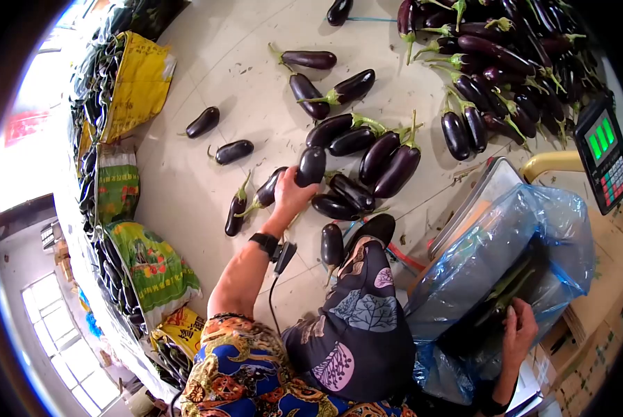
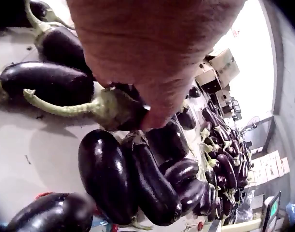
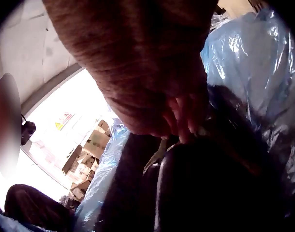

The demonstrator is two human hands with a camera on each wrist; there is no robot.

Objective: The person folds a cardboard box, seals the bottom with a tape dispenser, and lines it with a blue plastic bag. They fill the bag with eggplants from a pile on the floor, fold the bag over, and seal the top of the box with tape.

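Note:
My left hand [image 1: 295,191] grips a dark purple eggplant [image 1: 312,165] above the others on the floor. In the left wrist view, this eggplant's green cap and curved stem [image 2: 106,107] stick out from under the hand. Several eggplants [image 1: 354,191] lie close around it. At the lower right, my right hand [image 1: 519,332] reaches into a blue plastic bag [image 1: 561,215], its fingertips at the green stems of the eggplants [image 1: 474,326] inside. The right wrist view shows those fingers [image 3: 183,118] from behind, in shadow; whether they pinch a stem I cannot tell.
A big heap of eggplants [image 1: 499,62] covers the floor at the upper right. Beside the bag stands a scale display [image 1: 603,149] with green digits. Filled sacks [image 1: 141,83] line the left side. My shoe [image 1: 375,229] is near the loose eggplants.

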